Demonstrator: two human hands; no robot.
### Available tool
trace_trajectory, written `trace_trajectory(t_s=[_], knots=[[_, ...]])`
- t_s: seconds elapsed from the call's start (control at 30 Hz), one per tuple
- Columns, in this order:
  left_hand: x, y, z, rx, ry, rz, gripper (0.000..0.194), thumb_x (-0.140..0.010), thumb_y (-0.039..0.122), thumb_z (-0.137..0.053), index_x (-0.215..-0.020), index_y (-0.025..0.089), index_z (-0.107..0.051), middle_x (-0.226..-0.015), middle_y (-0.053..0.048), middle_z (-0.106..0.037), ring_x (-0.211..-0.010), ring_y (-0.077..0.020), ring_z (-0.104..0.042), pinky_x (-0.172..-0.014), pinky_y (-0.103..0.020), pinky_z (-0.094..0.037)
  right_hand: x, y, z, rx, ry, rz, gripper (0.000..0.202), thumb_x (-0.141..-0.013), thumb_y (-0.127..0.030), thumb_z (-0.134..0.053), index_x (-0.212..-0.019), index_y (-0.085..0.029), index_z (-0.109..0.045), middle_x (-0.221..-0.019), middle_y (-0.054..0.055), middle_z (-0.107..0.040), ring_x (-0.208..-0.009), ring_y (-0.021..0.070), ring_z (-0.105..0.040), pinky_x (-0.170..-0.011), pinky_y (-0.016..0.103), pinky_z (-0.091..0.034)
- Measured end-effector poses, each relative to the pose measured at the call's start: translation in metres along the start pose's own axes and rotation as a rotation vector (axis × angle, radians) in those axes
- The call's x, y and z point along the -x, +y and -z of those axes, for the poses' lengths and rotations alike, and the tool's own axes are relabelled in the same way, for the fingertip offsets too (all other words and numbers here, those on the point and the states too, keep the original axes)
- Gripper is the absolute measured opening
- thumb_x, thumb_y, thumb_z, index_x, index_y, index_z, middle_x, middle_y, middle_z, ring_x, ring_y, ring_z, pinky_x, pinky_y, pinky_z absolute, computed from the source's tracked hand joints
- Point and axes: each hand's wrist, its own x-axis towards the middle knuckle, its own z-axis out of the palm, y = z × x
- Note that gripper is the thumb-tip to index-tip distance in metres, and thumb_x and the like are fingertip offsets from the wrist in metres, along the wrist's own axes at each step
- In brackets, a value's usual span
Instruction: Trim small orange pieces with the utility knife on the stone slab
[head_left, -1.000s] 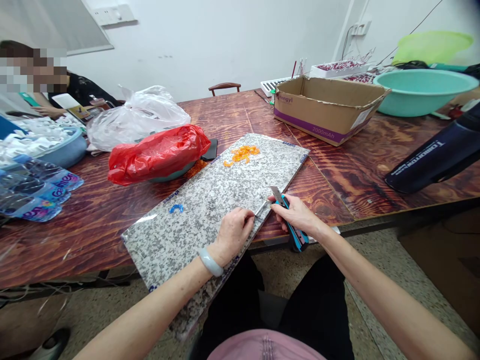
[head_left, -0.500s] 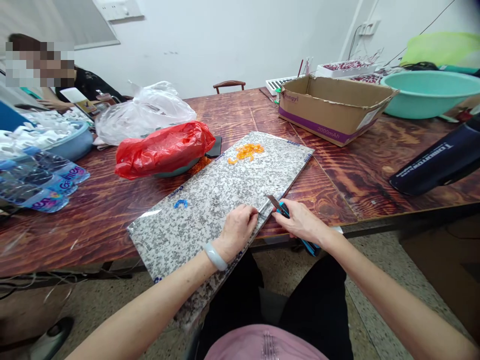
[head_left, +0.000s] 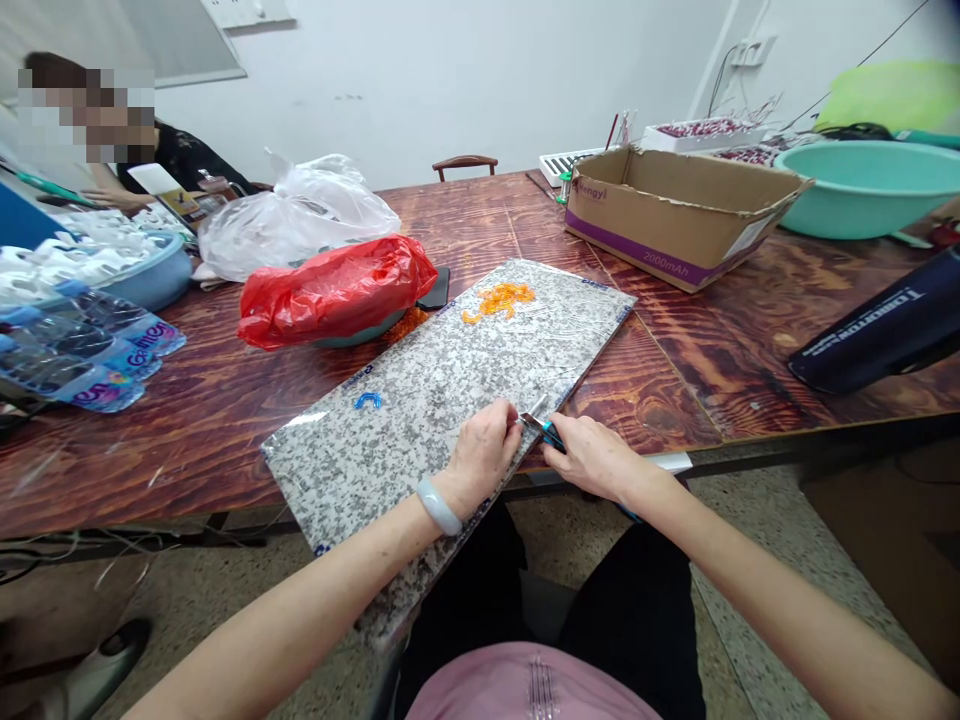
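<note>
Left grip (head_left: 482,448): clamped at fingertips on thin pale rod (head_left: 538,403), above speckled slab (head_left: 420,410).
Right grip (head_left: 596,458): clamped around blue-handled cutter (head_left: 554,436), just beside left grip.
Cutter blade (head_left: 531,421): angled toward left grip's fingertips, near thin pale rod; unable to confirm contact.
Thin pale rod: between both grips.
Blue piece (head_left: 367,400): on speckled slab, left of left grip.
Orange pieces (head_left: 501,298): on speckled slab, beyond both grips.
Cardboard box (head_left: 675,222): on counter (head_left: 649,385), beyond right grip.
</note>
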Motion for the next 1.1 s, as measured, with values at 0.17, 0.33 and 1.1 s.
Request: trace_trajectory(t_s=[0.17, 0.33, 1.1], knots=[[-0.001, 0.000, 0.001, 0.005, -0.004, 0.000, 0.004, -0.082, 0.019, -0.041, -0.081, 0.018, -0.044, -0.075, -0.001, -0.055, -0.069, -0.0144, -0.053, -0.063, -0.025, -0.039, -0.001, -0.001, -0.001, 0.041, 0.008, 0.009, 0.020, -0.082, -0.032, -0.035, -0.088, -0.019, -0.048, -0.081, 0.008, -0.061, -0.076, 0.0229, -0.060, -0.056, 0.027, -0.031], [-0.001, 0.002, 0.002, 0.010, -0.010, 0.003, 0.003, -0.082, 0.018, -0.041, -0.080, 0.018, -0.044, -0.075, -0.001, -0.055, -0.069, -0.0143, -0.053, -0.062, -0.025, -0.038, 0.000, -0.003, -0.003, 0.090, 0.002, -0.009, 0.020, -0.084, -0.033, -0.035, -0.089, -0.018, -0.048, -0.081, 0.008, -0.061, -0.078, 0.0243, -0.060, -0.058, 0.028, -0.035], [0.004, -0.002, 0.032, -0.170, -0.268, -0.043, 0.008, -0.084, 0.020, -0.040, -0.086, 0.018, -0.048, -0.082, -0.005, -0.055, -0.075, -0.0163, -0.053, -0.067, -0.027, -0.042, -0.011, -0.026, -0.008, 0.137, -0.084, -0.177, 0.014, -0.087, -0.020, -0.038, -0.096, -0.012, -0.045, -0.080, 0.013, -0.064, -0.075, 0.0246, -0.063, -0.060, 0.029, -0.043]])
